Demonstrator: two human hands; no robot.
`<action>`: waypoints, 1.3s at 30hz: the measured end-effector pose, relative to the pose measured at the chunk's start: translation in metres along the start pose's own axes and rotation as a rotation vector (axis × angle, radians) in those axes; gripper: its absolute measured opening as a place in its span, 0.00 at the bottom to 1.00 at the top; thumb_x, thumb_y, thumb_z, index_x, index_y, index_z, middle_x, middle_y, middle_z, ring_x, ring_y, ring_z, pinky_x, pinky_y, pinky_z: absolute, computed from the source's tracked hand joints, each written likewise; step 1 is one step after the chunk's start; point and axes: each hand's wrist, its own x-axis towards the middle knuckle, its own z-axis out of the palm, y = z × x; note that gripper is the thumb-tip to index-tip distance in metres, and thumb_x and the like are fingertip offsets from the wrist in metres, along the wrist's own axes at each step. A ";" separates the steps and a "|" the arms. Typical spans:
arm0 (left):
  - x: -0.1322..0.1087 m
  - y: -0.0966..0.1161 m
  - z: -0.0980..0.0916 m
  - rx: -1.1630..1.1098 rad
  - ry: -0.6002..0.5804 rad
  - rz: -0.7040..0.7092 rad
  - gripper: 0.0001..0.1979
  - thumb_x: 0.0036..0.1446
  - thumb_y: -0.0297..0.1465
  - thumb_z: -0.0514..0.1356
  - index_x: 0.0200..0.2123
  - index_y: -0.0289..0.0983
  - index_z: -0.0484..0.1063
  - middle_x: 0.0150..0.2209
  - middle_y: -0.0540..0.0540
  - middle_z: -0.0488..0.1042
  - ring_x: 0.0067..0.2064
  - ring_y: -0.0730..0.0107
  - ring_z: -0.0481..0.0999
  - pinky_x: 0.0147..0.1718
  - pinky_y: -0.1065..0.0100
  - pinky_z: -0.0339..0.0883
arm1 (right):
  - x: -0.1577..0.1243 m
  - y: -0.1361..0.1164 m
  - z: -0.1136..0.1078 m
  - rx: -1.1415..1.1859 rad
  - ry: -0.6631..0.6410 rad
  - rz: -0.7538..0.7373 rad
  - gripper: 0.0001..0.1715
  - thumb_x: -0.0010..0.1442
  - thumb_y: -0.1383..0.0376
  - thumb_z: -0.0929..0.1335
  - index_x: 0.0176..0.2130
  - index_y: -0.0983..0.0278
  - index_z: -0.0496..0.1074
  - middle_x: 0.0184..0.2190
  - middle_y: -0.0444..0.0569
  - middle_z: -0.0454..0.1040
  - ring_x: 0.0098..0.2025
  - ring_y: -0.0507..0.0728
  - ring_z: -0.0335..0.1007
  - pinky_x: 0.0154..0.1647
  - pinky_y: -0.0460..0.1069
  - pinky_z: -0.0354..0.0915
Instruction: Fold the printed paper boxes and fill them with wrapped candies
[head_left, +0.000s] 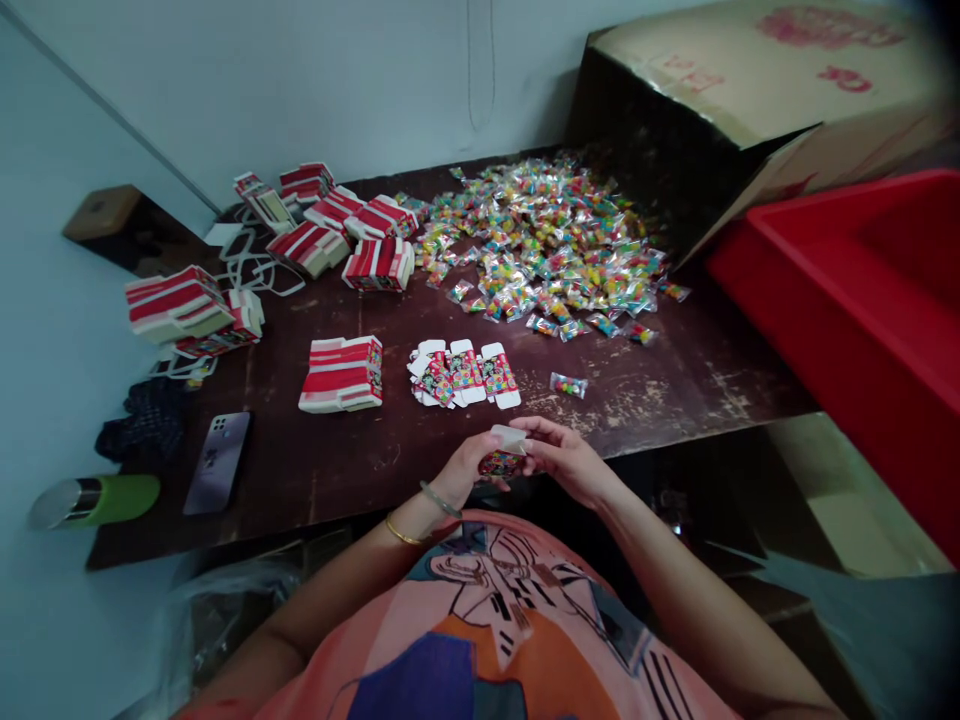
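Sm. printed box (502,464) by table's (360,460) near edge: partly hidden by L hand (465,470) & R hand (571,462). Red bin (832,330), table's R edge: cut off at R. Carton (757,95), far R corner: lettering (694,73) blurred.

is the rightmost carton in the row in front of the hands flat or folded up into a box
Flat. The carton lies low on the table, its white flaps spread out at both ends.
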 end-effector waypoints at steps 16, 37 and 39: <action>0.004 0.007 -0.004 -0.062 -0.143 0.041 0.20 0.56 0.39 0.59 0.49 0.35 0.71 0.44 0.40 0.74 0.42 0.62 0.72 0.31 0.69 0.70 | 0.009 -0.034 -0.006 -0.557 -0.015 -0.272 0.13 0.54 0.58 0.72 0.38 0.62 0.79 0.37 0.50 0.77 0.37 0.56 0.74 0.39 0.50 0.69; 0.015 -0.001 -0.020 -0.041 0.131 -0.019 0.18 0.54 0.37 0.61 0.45 0.33 0.71 0.40 0.41 0.73 0.37 0.68 0.75 0.34 0.68 0.68 | -0.058 -0.029 -0.091 -1.179 0.429 -0.408 0.17 0.60 0.53 0.66 0.43 0.59 0.77 0.48 0.51 0.74 0.52 0.62 0.68 0.56 0.58 0.62; 0.014 0.001 -0.022 -0.063 0.139 -0.018 0.18 0.53 0.37 0.62 0.45 0.33 0.70 0.39 0.41 0.73 0.36 0.68 0.75 0.33 0.69 0.67 | -0.008 -0.018 -0.062 -1.252 0.229 -0.531 0.21 0.63 0.55 0.64 0.52 0.59 0.71 0.55 0.53 0.70 0.57 0.61 0.64 0.58 0.57 0.60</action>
